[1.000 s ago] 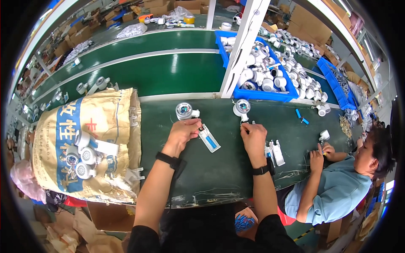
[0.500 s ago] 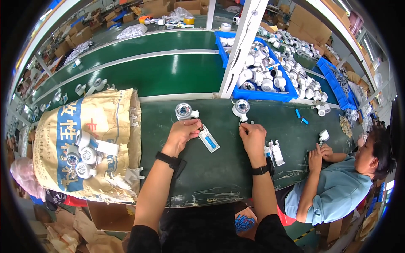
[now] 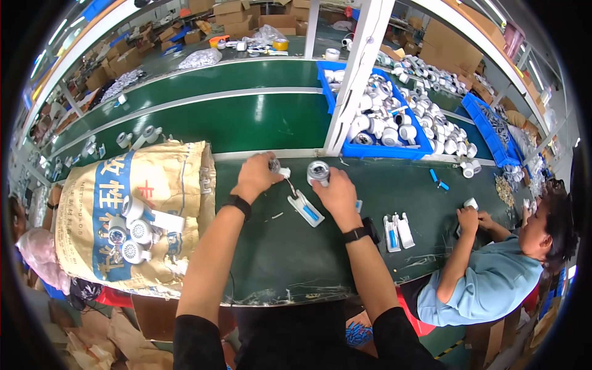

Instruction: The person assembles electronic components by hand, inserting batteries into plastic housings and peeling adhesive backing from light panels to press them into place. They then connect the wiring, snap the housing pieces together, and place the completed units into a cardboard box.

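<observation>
Shifted leftward since the earlier frame, in the head view, is the right unit (image 3: 318,171), which is now held by the right hand (image 3: 338,196) at its side, close to the left unit (image 3: 275,165). The left hand (image 3: 254,176) is also moved up, from the wire (image 3: 291,186) to the left unit, and its fingers are closed around that unit, so that much of it is covered. Between the hands, the handle (image 3: 306,208) is left lying on the surface (image 3: 271,265) with a blue cell in it; by the wire it appears to be joined to the left unit. Two more handles (image 3: 392,233), partly covered earlier by the right hand, are now fully exposed at the right. Judged from this, the handling is turned from the thin wires to the units themselves. Whether any wire is gripped by the right hand cannot be told.
</observation>
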Action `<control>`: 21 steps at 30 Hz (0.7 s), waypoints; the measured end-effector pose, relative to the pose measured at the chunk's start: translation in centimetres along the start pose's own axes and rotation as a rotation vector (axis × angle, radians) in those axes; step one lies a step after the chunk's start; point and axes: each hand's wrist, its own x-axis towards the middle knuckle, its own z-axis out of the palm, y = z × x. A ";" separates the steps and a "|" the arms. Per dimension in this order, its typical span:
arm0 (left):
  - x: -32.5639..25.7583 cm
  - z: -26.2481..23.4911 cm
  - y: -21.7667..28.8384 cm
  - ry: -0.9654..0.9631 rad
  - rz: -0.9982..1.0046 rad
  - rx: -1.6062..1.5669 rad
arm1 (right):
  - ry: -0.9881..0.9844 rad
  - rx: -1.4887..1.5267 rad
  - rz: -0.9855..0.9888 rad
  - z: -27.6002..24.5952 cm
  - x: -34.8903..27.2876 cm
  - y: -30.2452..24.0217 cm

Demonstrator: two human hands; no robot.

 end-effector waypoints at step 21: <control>11.3 -18.2 -10.2 -0.056 0.053 0.315 | -0.529 0.428 -0.605 9.4 8.3 -17.9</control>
